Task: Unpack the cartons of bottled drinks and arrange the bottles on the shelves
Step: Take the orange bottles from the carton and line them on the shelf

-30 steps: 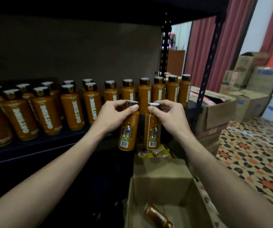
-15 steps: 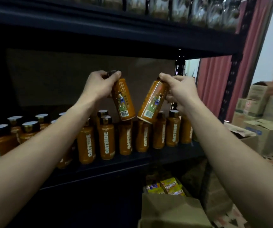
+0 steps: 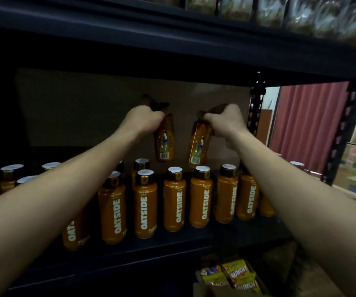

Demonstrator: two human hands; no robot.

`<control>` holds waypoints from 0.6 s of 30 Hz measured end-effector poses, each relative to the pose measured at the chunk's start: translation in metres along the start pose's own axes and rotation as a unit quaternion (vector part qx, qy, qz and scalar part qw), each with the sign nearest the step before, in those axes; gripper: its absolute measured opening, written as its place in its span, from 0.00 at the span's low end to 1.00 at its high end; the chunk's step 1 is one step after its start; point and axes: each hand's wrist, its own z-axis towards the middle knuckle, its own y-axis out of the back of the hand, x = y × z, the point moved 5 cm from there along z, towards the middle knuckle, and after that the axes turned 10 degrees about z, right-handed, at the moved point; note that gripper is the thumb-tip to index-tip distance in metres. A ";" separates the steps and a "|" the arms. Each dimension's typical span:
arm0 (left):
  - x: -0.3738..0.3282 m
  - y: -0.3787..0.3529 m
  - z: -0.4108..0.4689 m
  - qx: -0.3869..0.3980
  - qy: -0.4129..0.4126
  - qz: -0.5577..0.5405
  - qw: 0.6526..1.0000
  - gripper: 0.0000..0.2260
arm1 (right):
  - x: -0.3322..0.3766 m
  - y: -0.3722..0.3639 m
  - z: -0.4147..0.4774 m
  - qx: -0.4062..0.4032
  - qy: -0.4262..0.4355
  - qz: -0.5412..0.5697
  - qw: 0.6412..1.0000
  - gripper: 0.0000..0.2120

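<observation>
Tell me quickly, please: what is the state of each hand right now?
Left hand: closed, holding an orange bottle by its top.
Right hand: closed, holding a second orange bottle by its top.

Open air above front row of orange white-capped plastic bottles (image 3: pixel 174 202), capped by dark metal upper shelf (image 3: pixel 172 35). 2nd bottle row (image 3: pixel 142 162) behind its left part; black perforated upright (image 3: pixel 256 108) blocks behind its right end.

Two orange bottles, one (image 3: pixel 165 140) upright and one (image 3: pixel 199 144) tilted, hang by their tops above capped OATSIDE bottles (image 3: pixel 174 199) standing in rows on the dark shelf (image 3: pixel 130 249).
</observation>
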 end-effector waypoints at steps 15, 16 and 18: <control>0.018 -0.053 0.018 0.201 -0.021 0.301 0.932 0.25 | -0.041 -0.045 -0.010 0.229 -0.111 -0.299 0.920 0.13; 0.019 -0.054 0.018 0.208 -0.022 0.307 0.928 0.26 | -0.042 -0.046 -0.011 0.232 -0.111 -0.306 0.917 0.13; 0.020 -0.057 0.016 0.222 -0.031 0.319 0.921 0.26 | -0.044 -0.048 -0.012 0.238 -0.114 -0.310 0.913 0.13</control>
